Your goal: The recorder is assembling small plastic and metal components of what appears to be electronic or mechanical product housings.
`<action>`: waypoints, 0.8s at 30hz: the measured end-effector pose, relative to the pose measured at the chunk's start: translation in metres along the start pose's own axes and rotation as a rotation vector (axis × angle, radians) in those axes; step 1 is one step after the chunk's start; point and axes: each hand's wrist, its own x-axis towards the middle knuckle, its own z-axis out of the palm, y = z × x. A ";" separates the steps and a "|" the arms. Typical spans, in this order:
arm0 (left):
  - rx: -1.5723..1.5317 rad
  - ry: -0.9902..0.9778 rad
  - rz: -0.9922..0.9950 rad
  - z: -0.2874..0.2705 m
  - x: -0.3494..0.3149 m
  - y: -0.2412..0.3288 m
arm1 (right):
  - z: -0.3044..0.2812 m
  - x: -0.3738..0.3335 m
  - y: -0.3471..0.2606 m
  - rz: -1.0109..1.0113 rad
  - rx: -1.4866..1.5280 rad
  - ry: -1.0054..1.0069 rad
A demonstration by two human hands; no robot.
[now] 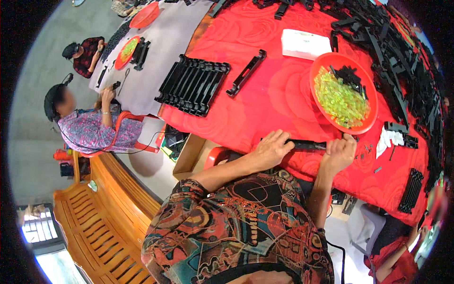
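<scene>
Both my hands are at the near edge of a table with a red cloth (255,125), holding a long black plastic part (307,145) level between them. My left hand (273,147) is closed round its left end. My right hand (340,152) grips the right end, with the thumb side close below the plate's rim. Just beyond the right hand sits a red plate (373,106) holding yellow-green translucent pieces (338,99) and small black pieces (351,78). A single black part (247,73) lies apart to the left, beside a row of similar black parts (194,85).
A large heap of black parts (385,61) covers the right side. A white box (306,44) stands behind the plate; a white glove (389,141) lies right of it. Two people sit at a grey-covered table (156,52) on the left. A wooden bench (104,222) is behind them.
</scene>
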 end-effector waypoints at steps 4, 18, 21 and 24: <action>-0.023 0.034 -0.134 -0.033 -0.019 -0.009 | 0.005 -0.004 -0.008 -0.052 0.007 -0.005; 0.715 0.488 -0.496 -0.149 -0.058 -0.165 | -0.010 -0.010 0.048 0.421 -0.069 0.000; 0.816 0.522 -0.547 -0.162 -0.069 -0.200 | -0.009 -0.011 0.046 0.421 -0.085 -0.036; 0.866 0.536 -0.577 -0.168 -0.074 -0.217 | -0.010 -0.011 0.046 0.432 -0.100 -0.042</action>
